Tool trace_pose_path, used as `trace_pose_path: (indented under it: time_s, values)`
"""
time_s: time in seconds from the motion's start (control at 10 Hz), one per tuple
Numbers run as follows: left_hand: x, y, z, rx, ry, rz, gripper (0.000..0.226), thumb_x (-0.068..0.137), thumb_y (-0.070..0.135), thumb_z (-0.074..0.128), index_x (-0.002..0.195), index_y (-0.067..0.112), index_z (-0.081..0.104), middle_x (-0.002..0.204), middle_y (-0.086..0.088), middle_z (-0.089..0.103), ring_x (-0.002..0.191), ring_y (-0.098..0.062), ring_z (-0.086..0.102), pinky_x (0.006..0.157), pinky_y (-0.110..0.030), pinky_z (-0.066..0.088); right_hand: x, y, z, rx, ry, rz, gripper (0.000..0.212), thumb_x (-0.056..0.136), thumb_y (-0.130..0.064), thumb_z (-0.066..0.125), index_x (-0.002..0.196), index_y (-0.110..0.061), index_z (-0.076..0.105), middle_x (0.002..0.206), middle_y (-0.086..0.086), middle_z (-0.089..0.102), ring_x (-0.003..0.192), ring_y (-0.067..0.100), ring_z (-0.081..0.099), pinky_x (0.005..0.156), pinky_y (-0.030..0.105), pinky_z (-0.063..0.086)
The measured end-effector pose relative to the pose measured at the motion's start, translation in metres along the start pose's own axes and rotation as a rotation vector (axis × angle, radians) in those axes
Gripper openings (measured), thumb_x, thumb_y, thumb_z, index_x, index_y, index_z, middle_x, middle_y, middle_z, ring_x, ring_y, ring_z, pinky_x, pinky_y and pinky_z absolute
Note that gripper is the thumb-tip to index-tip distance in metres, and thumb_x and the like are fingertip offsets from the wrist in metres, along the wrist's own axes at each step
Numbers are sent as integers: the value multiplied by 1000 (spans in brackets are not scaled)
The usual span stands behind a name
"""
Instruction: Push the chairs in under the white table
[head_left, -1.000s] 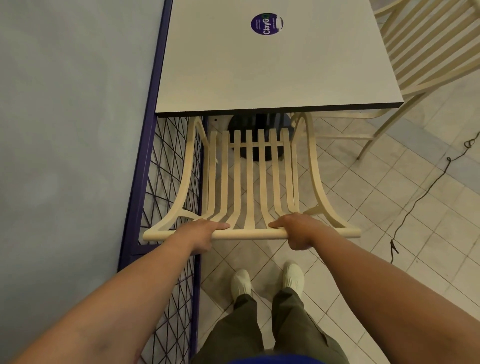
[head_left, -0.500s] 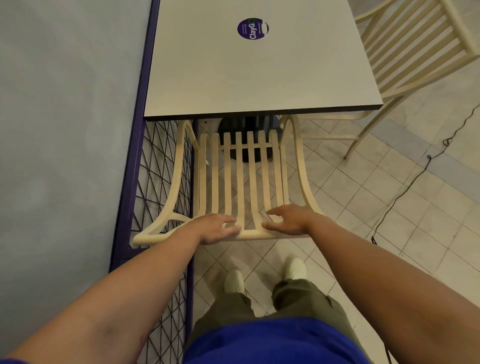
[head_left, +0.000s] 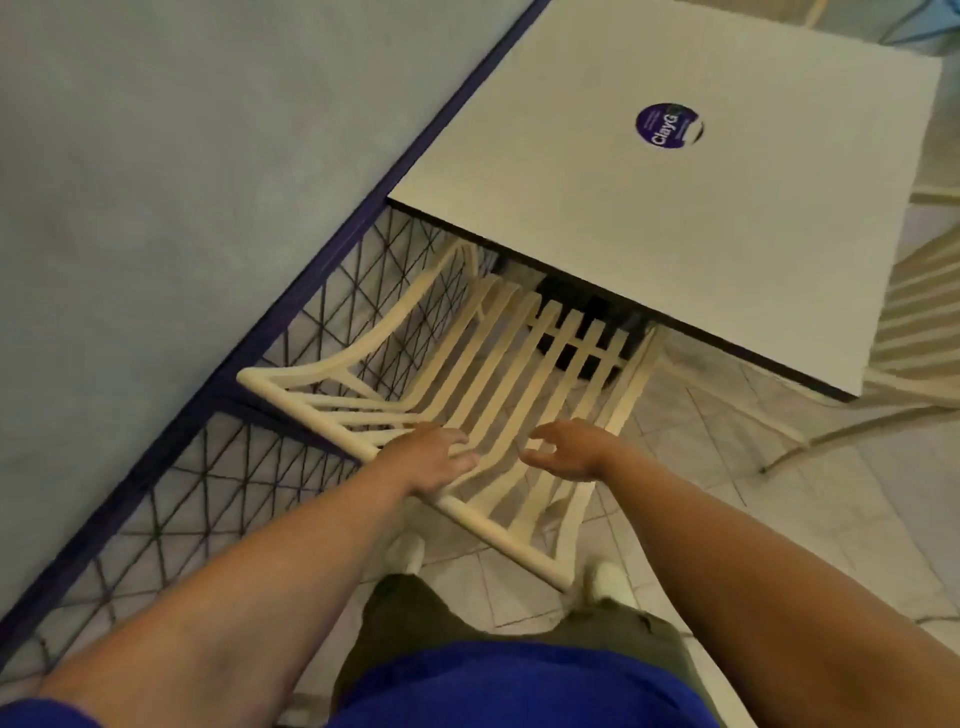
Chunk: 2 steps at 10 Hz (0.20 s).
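Note:
A cream slatted chair (head_left: 488, 364) stands in front of me, its seat tucked under the white table (head_left: 649, 218), only its backrest showing. My left hand (head_left: 431, 457) lies flat with spread fingers on the backrest's top rail. My right hand (head_left: 566, 449) hovers open just above the slats, fingers curled and apart, gripping nothing. A second cream chair (head_left: 914, 312) stands at the table's right side, partly cut off by the frame edge.
A blue-grey wall panel (head_left: 182, 182) with a purple frame and wire mesh (head_left: 234, 478) runs close along the chair's left. The table carries a purple round sticker (head_left: 667, 126). My feet in white shoes (head_left: 408, 551) stand on the tiled floor behind the chair.
Both hands gripped the top rail a second ago; the fingers have since opened and the right hand has lifted off. The view has swung and tilted to the left.

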<state>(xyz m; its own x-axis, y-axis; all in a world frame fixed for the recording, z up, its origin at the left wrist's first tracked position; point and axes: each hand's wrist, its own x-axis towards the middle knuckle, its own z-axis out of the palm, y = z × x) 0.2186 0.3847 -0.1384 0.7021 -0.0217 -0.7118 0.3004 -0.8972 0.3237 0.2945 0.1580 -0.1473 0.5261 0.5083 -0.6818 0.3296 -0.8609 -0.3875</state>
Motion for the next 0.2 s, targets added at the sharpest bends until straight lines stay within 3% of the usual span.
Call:
trace_pose_path:
  time_s: [0.2]
  values:
    - [-58,60,61,-256,224,-122,57,94,59,51,144,33,48,150,-2,48,131,-25,48,104,-40,43,-42,7,-17,-130,-82,-200,63,97,-58,47,149,-22,41,155,4,41,143,25,35,114,43,29]
